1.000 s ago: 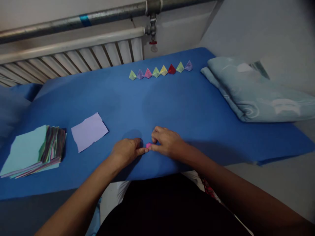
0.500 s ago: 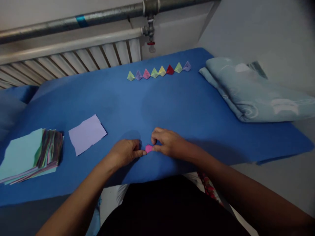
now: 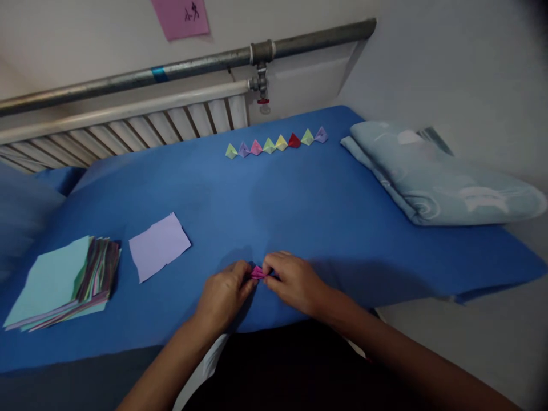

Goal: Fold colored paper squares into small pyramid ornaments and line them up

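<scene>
Between my two hands is a small folded piece of pink paper (image 3: 257, 273), just over the blue bed cover (image 3: 205, 197). My left hand (image 3: 225, 291) pinches its left side between thumb and fingers. On the opposite side my right hand (image 3: 293, 279) grips it the same way; fingertips hide both ends. Left of my hands lies a flat lilac paper sheet (image 3: 159, 246). Further left sits a stack of coloured paper (image 3: 53, 277), pale green on top. A row of several small folded paper pieces (image 3: 269, 145), green, purple, pink, yellow and red, lies at the far side.
A folded light-blue blanket (image 3: 432, 177) rests at the right. Behind the bed run a white radiator (image 3: 162, 123) and a metal pipe (image 3: 205, 61) with a red-handled valve (image 3: 262, 101). A pink note (image 3: 182, 17) with writing hangs on the wall.
The camera view has tilted up, showing the pink note. My fingers have gone from pressing the pink paper flat on the cover to pinching it at both sides, and its shape looks more spread.
</scene>
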`<state>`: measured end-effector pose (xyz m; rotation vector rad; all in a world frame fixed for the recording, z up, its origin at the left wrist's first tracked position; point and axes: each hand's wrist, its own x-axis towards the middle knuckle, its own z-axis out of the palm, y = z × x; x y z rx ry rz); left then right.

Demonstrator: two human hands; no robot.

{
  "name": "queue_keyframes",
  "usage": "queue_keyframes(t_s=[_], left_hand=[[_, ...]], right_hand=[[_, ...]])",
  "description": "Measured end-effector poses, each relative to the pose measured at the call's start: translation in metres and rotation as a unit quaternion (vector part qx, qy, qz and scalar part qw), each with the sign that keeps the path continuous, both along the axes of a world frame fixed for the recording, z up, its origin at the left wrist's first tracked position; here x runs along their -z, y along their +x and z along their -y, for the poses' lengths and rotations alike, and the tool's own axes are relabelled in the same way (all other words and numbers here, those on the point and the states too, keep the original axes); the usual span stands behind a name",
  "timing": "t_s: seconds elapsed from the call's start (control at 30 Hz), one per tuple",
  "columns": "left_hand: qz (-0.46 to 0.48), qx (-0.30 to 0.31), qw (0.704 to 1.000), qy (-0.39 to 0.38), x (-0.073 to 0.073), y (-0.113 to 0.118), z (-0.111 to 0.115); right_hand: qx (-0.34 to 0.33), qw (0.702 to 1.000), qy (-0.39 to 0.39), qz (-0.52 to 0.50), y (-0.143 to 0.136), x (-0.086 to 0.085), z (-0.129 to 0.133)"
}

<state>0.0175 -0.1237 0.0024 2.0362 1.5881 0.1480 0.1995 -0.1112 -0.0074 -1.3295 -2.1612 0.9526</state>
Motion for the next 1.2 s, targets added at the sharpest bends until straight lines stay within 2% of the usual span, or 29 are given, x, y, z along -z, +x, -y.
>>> queue_keyframes(t_s=[0.1,0.2,0.4,0.53,0.67,0.77,0.87,1.07,1.2], left_hand=[[0.127,-0.021,0.992,0.001,-0.001,-0.002,-0.013],[0.233,-0.042,0.971,-0.044,-0.007,-0.005,-0.043],[0.355,-0.009,0.923,-0.149,-0.025,-0.008,-0.118],[0.385,-0.016,0.915,-0.117,-0.026,-0.006,-0.147],[0.389,-0.05,0.916,-0.09,-0.009,-0.005,-0.152],[0.405,-0.052,0.909,-0.089,0.007,-0.008,-0.148],[0.404,-0.033,0.91,-0.085,0.016,-0.011,-0.146],[0.365,-0.026,0.93,-0.048,0.017,-0.008,-0.146],[0.369,-0.041,0.928,-0.022,0.018,-0.007,-0.145]], right_hand=[[0.027,0.997,-0.029,-0.064,0.001,0.0,-0.003],[0.064,0.989,-0.035,-0.129,0.005,-0.005,-0.02],[0.093,0.979,-0.013,-0.18,0.004,-0.029,-0.086],[0.089,0.969,-0.046,-0.227,-0.003,-0.031,-0.125],[0.069,0.951,-0.147,-0.264,-0.004,-0.014,-0.139],[0.026,0.955,-0.188,-0.226,-0.001,-0.002,-0.139],[-0.003,0.972,-0.165,-0.17,0.003,0.003,-0.138],[-0.001,0.99,-0.063,-0.123,-0.002,0.001,-0.14],[0.013,0.98,-0.127,-0.151,-0.005,0.001,-0.143]])
